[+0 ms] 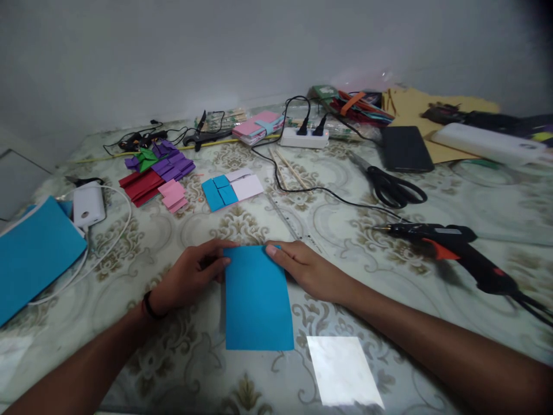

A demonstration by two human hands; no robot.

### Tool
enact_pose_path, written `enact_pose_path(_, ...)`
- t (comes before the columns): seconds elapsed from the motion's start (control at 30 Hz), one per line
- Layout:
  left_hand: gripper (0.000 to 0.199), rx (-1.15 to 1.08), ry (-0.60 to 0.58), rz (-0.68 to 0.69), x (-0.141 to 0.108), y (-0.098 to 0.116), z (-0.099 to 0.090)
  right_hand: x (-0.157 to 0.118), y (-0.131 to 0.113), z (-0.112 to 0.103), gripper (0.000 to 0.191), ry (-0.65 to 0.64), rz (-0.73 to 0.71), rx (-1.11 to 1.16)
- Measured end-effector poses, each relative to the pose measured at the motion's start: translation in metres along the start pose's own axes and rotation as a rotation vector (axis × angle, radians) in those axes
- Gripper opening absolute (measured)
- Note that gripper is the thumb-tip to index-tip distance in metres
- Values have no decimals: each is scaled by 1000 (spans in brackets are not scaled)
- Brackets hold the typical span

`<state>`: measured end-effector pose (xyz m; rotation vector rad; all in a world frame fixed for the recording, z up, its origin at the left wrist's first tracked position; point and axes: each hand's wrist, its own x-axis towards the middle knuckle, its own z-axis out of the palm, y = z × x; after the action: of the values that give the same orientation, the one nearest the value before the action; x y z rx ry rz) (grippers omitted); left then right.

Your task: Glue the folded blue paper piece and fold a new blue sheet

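A rectangular sheet of blue paper [258,300] is between my two hands, its long sides running toward me. My left hand [196,274] pinches its far left corner between thumb and fingers. At the far right corner, my right hand [305,268] grips the sheet with the thumb on top and the fingers hidden underneath. A clear ruler [287,219] lies just beyond my right hand. Behind the hands sit small folded pieces of blue paper [220,192] and white paper [247,187].
At right lie a glue gun [453,242], black scissors [391,184] and a dark phone-like slab [406,148]. Folded red paper [142,187] and purple paper [175,166] are at back left. A power strip [298,138] trails a black cable. More blue sheets [38,253] and a white power bank [88,203] are left.
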<state>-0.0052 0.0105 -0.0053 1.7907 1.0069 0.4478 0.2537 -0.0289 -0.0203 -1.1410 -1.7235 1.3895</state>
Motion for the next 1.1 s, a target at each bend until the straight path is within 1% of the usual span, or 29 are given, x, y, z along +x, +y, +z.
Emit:
enact_pose_path(0.37,32,24,-9,-4,0,1,0,0,-1,-1,55,-1,0,-58)
enact_pose_path(0.6,32,-4,-5,-14,0,0,1,1,0,0,56,-34,13,-24)
enact_pose_path(0.87,34,25,-21,-12,0,-1,0,0,-2,-1,57,2,6,-48)
enact_pose_path(1.1,32,37,27,5,-1,0,0,0,-1,-1,58,-44,27,-53)
